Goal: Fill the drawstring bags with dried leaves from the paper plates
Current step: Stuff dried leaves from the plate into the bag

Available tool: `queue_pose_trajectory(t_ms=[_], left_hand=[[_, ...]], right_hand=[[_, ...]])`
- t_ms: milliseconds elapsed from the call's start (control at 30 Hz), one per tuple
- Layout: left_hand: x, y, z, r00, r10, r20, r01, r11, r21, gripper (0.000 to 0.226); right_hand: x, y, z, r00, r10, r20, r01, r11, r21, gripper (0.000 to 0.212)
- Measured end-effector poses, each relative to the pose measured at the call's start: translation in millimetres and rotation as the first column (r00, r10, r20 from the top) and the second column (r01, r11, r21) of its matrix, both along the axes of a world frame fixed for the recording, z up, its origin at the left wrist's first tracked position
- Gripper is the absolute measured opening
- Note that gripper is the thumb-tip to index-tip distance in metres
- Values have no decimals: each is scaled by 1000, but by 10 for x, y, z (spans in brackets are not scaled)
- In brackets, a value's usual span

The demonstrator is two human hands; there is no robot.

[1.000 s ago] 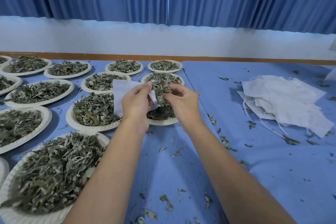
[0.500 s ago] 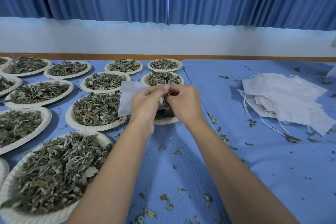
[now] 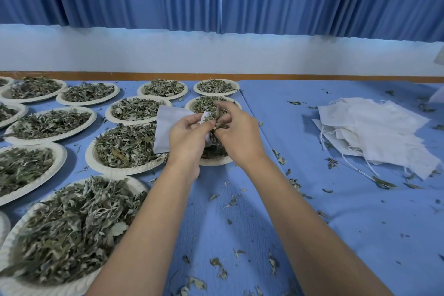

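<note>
My left hand grips the mouth of a white drawstring bag, whose body sticks out to the left over a plate. My right hand pinches a clump of dried leaves at the bag's opening. Both hands hover over a paper plate that they mostly hide. Several paper plates heaped with dried leaves cover the left half of the blue table; the nearest is at the bottom left and another lies just left of my hands.
A pile of empty white drawstring bags lies at the right on the blue cloth, strings trailing toward me. Loose leaf bits are scattered across the cloth between and around my forearms. A white wall and blue curtains stand behind the table.
My right hand, which pushed leaves down at the bag's mouth half a second ago, has lifted and holds a fresh clump at the opening. The left hand has kept hold of the bag.
</note>
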State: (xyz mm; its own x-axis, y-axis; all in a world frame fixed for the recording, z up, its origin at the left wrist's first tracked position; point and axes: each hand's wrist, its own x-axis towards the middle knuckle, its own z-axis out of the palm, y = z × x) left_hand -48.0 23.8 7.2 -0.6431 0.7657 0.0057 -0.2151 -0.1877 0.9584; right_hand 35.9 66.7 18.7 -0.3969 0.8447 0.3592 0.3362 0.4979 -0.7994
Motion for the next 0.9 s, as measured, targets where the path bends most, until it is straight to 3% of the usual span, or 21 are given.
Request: queue_pose_trajectory(t_ms=[100, 267, 500, 667, 833, 900], left_hand=[[-30, 19, -15, 999, 31, 6, -31, 1000, -3, 23], [-77, 35, -52, 989, 144, 35, -145, 989, 26, 11], [-56, 40, -54, 967, 245, 67, -250, 964, 88, 29], [-42, 35, -36, 979, 197, 53, -201, 975, 92, 27], [-40, 23, 55, 976, 20, 216, -38, 996, 79, 20], [-30, 21, 65, 980, -4, 198, -11, 997, 74, 17]], right_hand=[[1, -32, 0, 1000, -4, -28, 4, 1000, 27, 38], [-53, -80, -12, 997, 37, -73, -36, 999, 13, 33], [-122, -136, -74, 985, -21, -169, 27, 999, 32, 29], [-122, -129, -121, 979, -45, -198, 47, 999, 5, 19], [-91, -59, -136, 982, -112, -151, 116, 993, 13, 18], [-82, -52, -133, 984, -117, -133, 121, 992, 27, 19]])
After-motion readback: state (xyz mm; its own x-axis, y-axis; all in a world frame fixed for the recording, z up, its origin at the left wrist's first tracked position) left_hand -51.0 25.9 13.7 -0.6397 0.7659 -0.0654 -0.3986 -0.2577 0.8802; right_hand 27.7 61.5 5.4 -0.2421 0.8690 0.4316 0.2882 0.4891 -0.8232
